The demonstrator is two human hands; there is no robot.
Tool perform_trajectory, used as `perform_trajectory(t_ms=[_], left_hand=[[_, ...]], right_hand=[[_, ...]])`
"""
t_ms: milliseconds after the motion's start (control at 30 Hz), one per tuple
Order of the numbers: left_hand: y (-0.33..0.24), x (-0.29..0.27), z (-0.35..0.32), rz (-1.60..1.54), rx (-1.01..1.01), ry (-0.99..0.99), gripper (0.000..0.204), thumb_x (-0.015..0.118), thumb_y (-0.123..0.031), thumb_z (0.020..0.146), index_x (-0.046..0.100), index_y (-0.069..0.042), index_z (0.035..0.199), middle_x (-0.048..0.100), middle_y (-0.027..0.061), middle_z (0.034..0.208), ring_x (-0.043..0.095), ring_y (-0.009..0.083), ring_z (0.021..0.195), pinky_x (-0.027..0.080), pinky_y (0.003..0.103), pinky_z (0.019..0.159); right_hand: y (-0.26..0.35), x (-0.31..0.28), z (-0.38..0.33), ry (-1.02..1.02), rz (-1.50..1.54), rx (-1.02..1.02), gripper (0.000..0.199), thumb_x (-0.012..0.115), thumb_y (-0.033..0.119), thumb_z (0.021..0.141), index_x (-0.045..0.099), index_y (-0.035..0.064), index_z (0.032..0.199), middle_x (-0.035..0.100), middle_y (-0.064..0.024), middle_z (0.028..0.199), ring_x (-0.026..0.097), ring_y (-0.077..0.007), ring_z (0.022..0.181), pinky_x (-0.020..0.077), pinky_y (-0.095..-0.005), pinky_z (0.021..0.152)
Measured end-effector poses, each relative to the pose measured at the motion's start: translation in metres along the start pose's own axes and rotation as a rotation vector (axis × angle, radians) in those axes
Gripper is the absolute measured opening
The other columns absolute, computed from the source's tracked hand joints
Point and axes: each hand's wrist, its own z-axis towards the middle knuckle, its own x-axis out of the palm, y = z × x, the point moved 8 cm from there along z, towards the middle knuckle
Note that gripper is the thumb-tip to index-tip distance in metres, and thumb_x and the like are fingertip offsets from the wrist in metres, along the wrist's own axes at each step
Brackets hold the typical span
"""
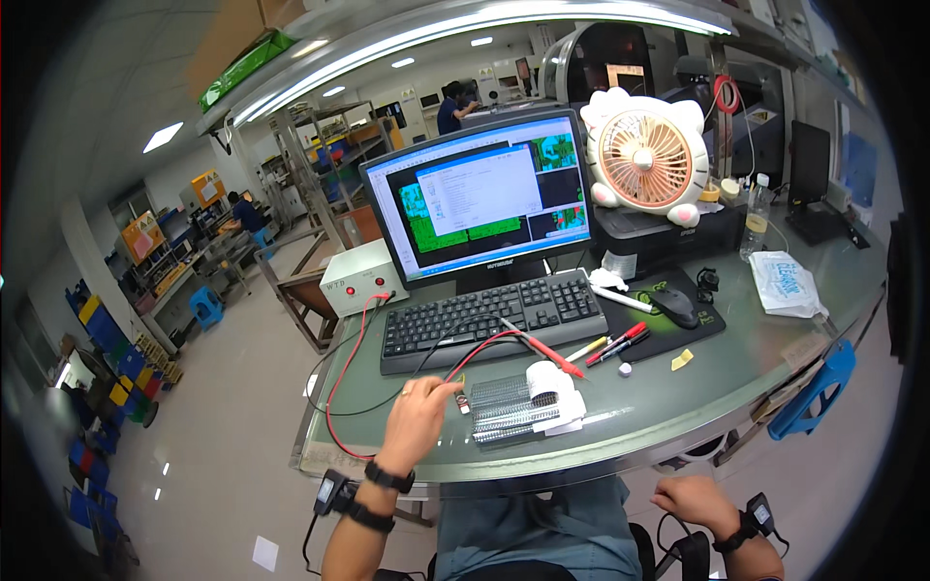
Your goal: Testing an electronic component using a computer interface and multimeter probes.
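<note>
Step in hand, as judged: a small dark part (462, 402) is pinched in the closed fingers of the left hand (418, 418), on the glass table (678, 397) just beside a ribbed metal block (513, 409). The right hand (690, 501) is rested below the table edge, its fingers apparently curled on nothing. Also logged: a flat white pouch with blue print (787, 284) at the right, a small yellow tag (682, 359) before the mouse mat, and a yellow sign (141, 235) far left.

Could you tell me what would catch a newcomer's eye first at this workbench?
Probably the pink-and-white desk fan with animal ears, perched on a black printer at the back right, beside the lit monitor above the black keyboard. Nearer, the left hand pinches a red probe lead beside a tray of small metal parts, while the right hand rests below the table edge.
</note>
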Motion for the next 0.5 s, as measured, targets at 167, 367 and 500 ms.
perform_trajectory(t_ms=[167, 367, 500], left_hand=[[0.019, 0.042, 0.017, 0.146, 0.241, 0.208, 0.041, 0.059, -0.005, 0.079, 0.062, -0.019, 0.117, 0.063, 0.0056, 0.107, 0.058, 0.0266, 0.101, 0.048, 0.035, 0.083], [0.032, 0.056, 0.028, 0.081, 0.204, 0.313, 0.031, 0.067, -0.009, 0.078, 0.056, -0.009, 0.108, 0.063, 0.0050, 0.103, 0.059, 0.0260, 0.097, 0.047, 0.037, 0.084], [0.043, 0.053, 0.025, 0.087, 0.140, 0.320, 0.029, 0.069, -0.013, 0.078, 0.050, -0.009, 0.100, 0.061, 0.0052, 0.093, 0.059, 0.0255, 0.091, 0.046, 0.036, 0.078]], right_hand=[[0.006, 0.006, 0.010, -0.051, 0.064, -0.070, 0.020, 0.061, 0.031, 0.085, 0.064, 0.0111, 0.088, 0.066, -0.0112, 0.076, 0.064, -0.0341, 0.074, 0.0492, -0.0437, 0.062], [0.007, -0.014, 0.017, -0.087, 0.119, 0.018, 0.017, 0.067, 0.025, 0.080, 0.066, 0.0087, 0.083, 0.066, -0.0108, 0.076, 0.064, -0.0311, 0.073, 0.0495, -0.0391, 0.064], [0.014, -0.028, 0.031, -0.121, 0.142, -0.014, 0.018, 0.068, 0.026, 0.080, 0.067, 0.0088, 0.084, 0.067, -0.0108, 0.078, 0.064, -0.0305, 0.073, 0.0493, -0.0379, 0.063]])
